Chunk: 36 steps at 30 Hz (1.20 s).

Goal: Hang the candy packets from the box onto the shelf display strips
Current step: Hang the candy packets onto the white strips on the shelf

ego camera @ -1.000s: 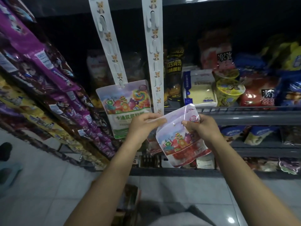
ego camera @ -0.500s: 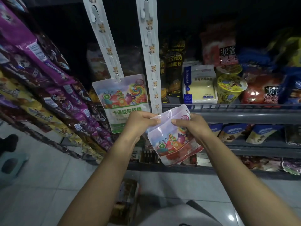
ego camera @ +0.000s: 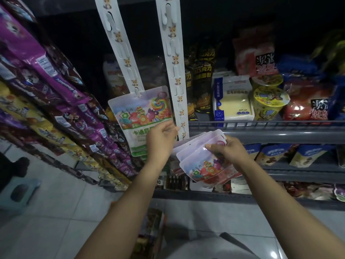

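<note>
- The right hand (ego camera: 226, 153) gripped a fanned stack of candy packets (ego camera: 202, 161), thumb pressed on the front packet's upper part, fingers wrapped behind; about 3 or 4 packet tops showed, staggered one behind another
- The stack was held tilted, top edges toward the upper left, in front of the grey shelf rail (ego camera: 280, 132) and just below the lower end of the right display strip (ego camera: 176, 71)
- The left hand (ego camera: 160, 139) was raised beside the stack, fingers curled with the fingertips near the strip's bottom end; whether it pinched a packet or the strip itself could not be told
- 1 hung candy packet (ego camera: 141, 111) already sat on the lowest hook of the left display strip (ego camera: 122, 47), a lollipop picture on its front and a green band at its base; the left hand overlapped its lower right corner
- Both strips were white, printed with small animal figures, and carried empty hook slots above; the right strip bore no packet
- Purple and yellow snack bags (ego camera: 46, 86) filled the slanted rack at the left
- On the shelf behind stood a white and blue box (ego camera: 234, 99), a yellow cup (ego camera: 268, 102) and red bags (ego camera: 306, 103)
- A carton (ego camera: 149, 234) showed dimly on the tiled floor (ego camera: 46, 227) between the forearms
</note>
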Each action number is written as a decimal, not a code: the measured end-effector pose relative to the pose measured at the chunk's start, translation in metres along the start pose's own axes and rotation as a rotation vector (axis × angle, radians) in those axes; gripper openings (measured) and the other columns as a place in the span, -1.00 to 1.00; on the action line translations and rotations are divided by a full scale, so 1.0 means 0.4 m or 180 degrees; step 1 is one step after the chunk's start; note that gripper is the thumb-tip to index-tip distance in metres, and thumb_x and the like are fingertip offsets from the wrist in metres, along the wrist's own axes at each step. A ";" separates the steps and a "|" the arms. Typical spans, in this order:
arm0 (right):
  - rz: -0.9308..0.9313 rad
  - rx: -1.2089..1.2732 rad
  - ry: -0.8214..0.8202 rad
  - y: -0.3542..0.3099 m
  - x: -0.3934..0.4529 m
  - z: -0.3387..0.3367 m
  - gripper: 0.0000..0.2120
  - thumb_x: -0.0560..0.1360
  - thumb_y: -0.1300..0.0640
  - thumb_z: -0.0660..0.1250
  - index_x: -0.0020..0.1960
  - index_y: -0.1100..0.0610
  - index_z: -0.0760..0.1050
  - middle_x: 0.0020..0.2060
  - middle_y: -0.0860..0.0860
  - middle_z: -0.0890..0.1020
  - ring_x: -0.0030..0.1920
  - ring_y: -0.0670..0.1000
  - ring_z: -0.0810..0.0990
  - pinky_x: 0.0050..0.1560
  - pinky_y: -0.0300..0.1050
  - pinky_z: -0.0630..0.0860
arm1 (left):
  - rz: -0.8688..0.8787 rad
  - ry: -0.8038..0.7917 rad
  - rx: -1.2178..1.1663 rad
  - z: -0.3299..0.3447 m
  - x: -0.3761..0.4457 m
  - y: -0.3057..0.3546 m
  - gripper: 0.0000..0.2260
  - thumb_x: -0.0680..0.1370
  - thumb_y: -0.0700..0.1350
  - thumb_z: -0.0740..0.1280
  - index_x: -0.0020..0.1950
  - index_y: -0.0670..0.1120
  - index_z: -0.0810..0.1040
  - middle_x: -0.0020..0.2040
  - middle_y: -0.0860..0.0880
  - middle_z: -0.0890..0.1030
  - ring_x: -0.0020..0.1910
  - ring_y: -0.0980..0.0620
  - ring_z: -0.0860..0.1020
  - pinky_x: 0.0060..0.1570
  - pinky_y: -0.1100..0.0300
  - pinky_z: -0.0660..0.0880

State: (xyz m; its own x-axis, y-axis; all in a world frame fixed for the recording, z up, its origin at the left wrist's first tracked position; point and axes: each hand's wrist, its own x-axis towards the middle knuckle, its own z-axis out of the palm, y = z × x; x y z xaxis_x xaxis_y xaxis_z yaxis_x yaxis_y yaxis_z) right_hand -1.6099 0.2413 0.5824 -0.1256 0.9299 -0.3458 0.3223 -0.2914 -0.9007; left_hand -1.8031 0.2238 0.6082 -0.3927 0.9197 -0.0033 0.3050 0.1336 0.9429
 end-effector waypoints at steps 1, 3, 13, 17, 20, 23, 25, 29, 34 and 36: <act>0.0016 0.0034 0.0023 0.006 0.000 -0.006 -0.86 0.42 0.07 0.44 -0.07 0.06 0.54 -0.22 0.03 0.65 -0.23 0.00 0.63 -0.28 -0.16 0.55 | 0.0050 -0.0013 -0.0036 0.003 0.003 0.004 -0.68 0.52 -0.21 0.38 0.26 -0.18 0.54 0.09 -0.03 0.63 0.01 0.02 0.63 -0.08 0.06 0.62; 0.0026 0.0086 0.0038 0.011 -0.001 -0.017 -0.89 0.42 0.07 0.44 -0.10 0.04 0.54 -0.22 0.01 0.65 -0.23 -0.01 0.63 -0.31 -0.18 0.53 | 0.0113 -0.0145 -0.0028 0.009 0.010 0.013 -0.73 0.53 -0.21 0.36 0.23 -0.16 0.56 0.04 0.00 0.62 -0.14 0.08 0.63 -0.29 0.22 0.58; -0.0043 0.0141 0.0087 0.001 0.004 -0.042 -0.87 0.40 0.11 0.46 -0.11 0.12 0.56 -0.25 0.04 0.65 -0.25 -0.02 0.62 -0.31 -0.18 0.51 | 0.0021 -0.0872 0.0810 0.015 0.052 0.018 -0.72 0.62 0.04 0.19 -0.06 -0.13 0.57 -0.19 -0.01 0.62 -0.44 0.15 0.57 -0.47 0.37 0.43; -0.0061 0.0254 0.0046 0.008 0.002 -0.038 -0.85 0.41 0.13 0.46 -0.07 0.14 0.57 -0.24 0.03 0.65 -0.25 -0.03 0.63 -0.33 -0.22 0.50 | -0.0017 -0.1261 0.0993 0.021 0.043 0.023 -0.66 0.64 0.08 0.09 -0.05 -0.12 0.52 -0.41 0.00 0.50 -0.46 0.13 0.48 -0.36 0.24 0.35; -0.0125 0.0213 0.0031 0.012 -0.001 -0.030 -0.83 0.41 0.13 0.45 -0.04 0.14 0.57 -0.24 0.00 0.66 -0.27 -0.08 0.63 -0.33 -0.26 0.51 | -0.0082 -0.1438 0.0941 0.016 0.042 0.024 -0.65 0.64 0.11 0.09 -0.11 -0.11 0.50 -0.45 -0.05 0.49 -0.45 0.06 0.46 -0.33 0.19 0.35; -0.0135 0.0240 0.0030 0.014 -0.002 -0.022 -0.85 0.41 0.12 0.46 -0.05 0.12 0.58 -0.25 -0.02 0.66 -0.32 -0.14 0.64 -0.38 -0.32 0.50 | -0.0055 -0.1523 0.1051 0.008 0.042 0.027 -0.72 0.63 0.06 0.16 -0.08 -0.11 0.51 -0.42 0.00 0.49 -0.45 0.08 0.45 -0.36 0.22 0.36; -0.0134 0.0284 0.0043 0.012 -0.003 -0.020 -0.87 0.40 0.13 0.46 -0.08 0.10 0.57 -0.27 -0.03 0.66 -0.35 -0.15 0.64 -0.40 -0.34 0.50 | 0.0008 -0.1507 0.1143 0.006 0.038 0.027 -0.78 0.62 0.02 0.19 -0.10 -0.08 0.51 -0.38 0.06 0.48 -0.42 0.12 0.44 -0.37 0.26 0.34; -0.0119 0.0262 0.0042 0.010 -0.005 -0.018 -0.86 0.39 0.12 0.47 -0.09 0.11 0.58 -0.26 -0.02 0.67 -0.29 -0.09 0.65 -0.34 -0.28 0.50 | -0.0123 -0.1482 0.1049 0.005 0.038 0.022 -0.70 0.61 0.04 0.21 -0.28 -0.03 0.49 -0.39 0.01 0.49 -0.43 0.10 0.43 -0.37 0.24 0.33; -0.0133 0.0296 0.0044 0.009 -0.009 -0.020 -0.84 0.39 0.12 0.47 -0.06 0.13 0.58 -0.22 0.02 0.67 -0.23 -0.03 0.65 -0.27 -0.20 0.53 | -0.0411 -0.1506 0.0681 0.000 0.046 0.016 -0.66 0.59 0.01 0.26 0.07 -0.26 0.62 -0.40 -0.01 0.48 -0.42 0.10 0.41 -0.38 0.26 0.30; -0.0146 0.0318 0.0049 0.010 -0.014 -0.021 -0.87 0.39 0.12 0.47 -0.09 0.09 0.58 -0.23 0.01 0.67 -0.22 -0.03 0.66 -0.26 -0.19 0.54 | -0.0432 -0.1500 0.0639 -0.002 0.046 0.015 -0.68 0.58 -0.01 0.27 0.07 -0.25 0.62 -0.38 -0.02 0.51 -0.43 0.11 0.41 -0.38 0.27 0.30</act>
State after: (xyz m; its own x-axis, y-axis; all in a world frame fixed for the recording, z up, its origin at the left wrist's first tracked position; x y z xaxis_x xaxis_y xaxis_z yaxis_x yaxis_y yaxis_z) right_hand -1.6001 0.2369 0.5830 -0.1233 0.9458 -0.3003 0.2212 -0.2688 -0.9374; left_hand -1.8090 0.2411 0.6140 -0.0215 0.9493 -0.3137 0.4567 0.2885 0.8416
